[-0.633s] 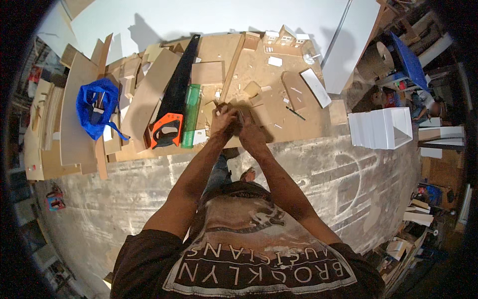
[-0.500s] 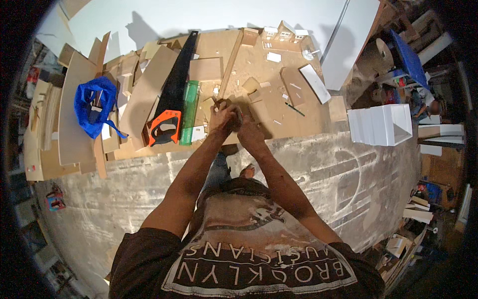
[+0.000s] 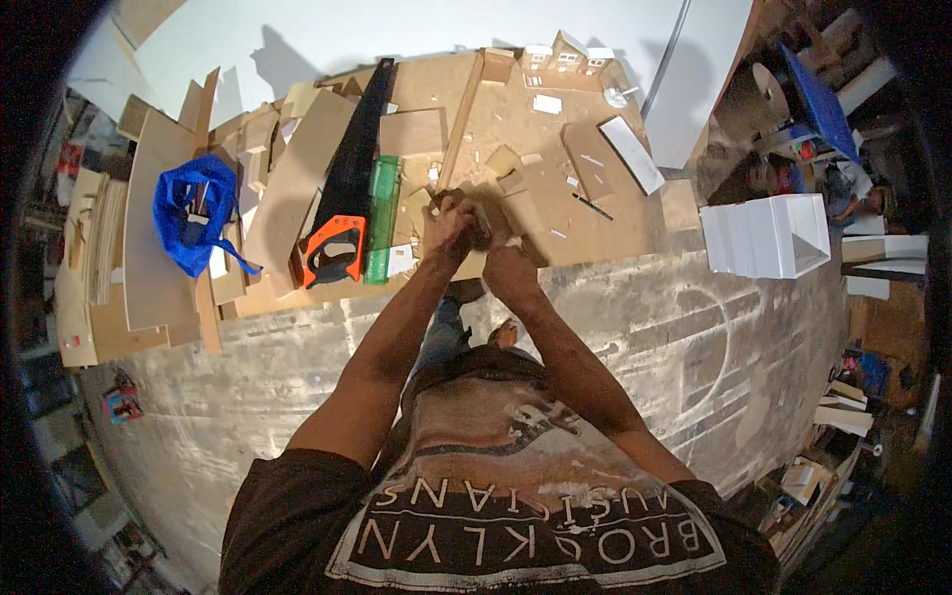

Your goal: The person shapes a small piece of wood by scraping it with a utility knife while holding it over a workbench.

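Both hands work close together over the near edge of the board-topped table [image 3: 605,238]. My left hand [image 3: 451,230] is closed, its fingers curled around a small brownish piece that mostly hides in shadow between the hands. Just right of it, my right hand [image 3: 512,273] is closed in a pinch against the same spot; what it grips is too small to make out. Left of my left hand lie a handsaw with an orange handle [image 3: 355,226] and a green clear ruler [image 3: 383,213]. A long wooden strip [image 3: 462,124] runs away from the hands.
A small model house [image 3: 567,61] stands at the far edge. Cut board pieces [image 3: 587,164], a white block [image 3: 631,154] and a dark pen [image 3: 593,206] lie to the right. A blue bag [image 3: 164,213] rests on leaning boards at left. White boxes [image 3: 769,236] stand beyond the table's right end.
My right hand has drawn slightly back toward me, while my left hand stays around the small piece. The whole view has shifted a little.
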{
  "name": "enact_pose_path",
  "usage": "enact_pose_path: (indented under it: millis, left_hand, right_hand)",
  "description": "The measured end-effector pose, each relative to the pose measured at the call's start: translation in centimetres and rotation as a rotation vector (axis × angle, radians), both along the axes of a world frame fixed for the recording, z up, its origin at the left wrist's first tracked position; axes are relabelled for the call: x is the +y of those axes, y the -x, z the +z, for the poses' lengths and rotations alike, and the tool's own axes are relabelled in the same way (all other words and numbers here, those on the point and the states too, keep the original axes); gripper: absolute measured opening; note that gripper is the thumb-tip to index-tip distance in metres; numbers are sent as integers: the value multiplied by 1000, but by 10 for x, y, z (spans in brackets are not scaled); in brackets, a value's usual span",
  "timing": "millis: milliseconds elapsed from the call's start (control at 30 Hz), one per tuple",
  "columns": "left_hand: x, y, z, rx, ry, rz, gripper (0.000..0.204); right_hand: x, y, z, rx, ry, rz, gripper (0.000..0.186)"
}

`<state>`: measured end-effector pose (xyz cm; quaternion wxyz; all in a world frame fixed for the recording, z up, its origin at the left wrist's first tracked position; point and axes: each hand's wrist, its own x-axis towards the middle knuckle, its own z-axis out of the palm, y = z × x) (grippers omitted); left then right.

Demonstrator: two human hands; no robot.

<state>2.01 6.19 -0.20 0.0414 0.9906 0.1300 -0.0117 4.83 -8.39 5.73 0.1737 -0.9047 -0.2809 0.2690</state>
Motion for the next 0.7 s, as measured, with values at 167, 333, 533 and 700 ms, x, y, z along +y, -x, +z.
enact_pose_path:
  millis: [167, 333, 533, 700]
  left_hand:
    - [-1, 1, 1, 20, 43, 12, 18]
    - [0, 3, 8, 1, 74, -9, 19]
    - [3, 8, 16, -28, 98, -22, 20]
    - [4, 7, -1, -152, 85, -45, 25]
  right_hand:
    - [-20, 19, 5, -58, 37, 29, 42]
    - [-32, 27, 0, -24, 13, -22, 42]
    - [-34, 7, 30, 62, -94, 47, 31]
    - [-6, -24, 3, -101, -108, 88, 56]
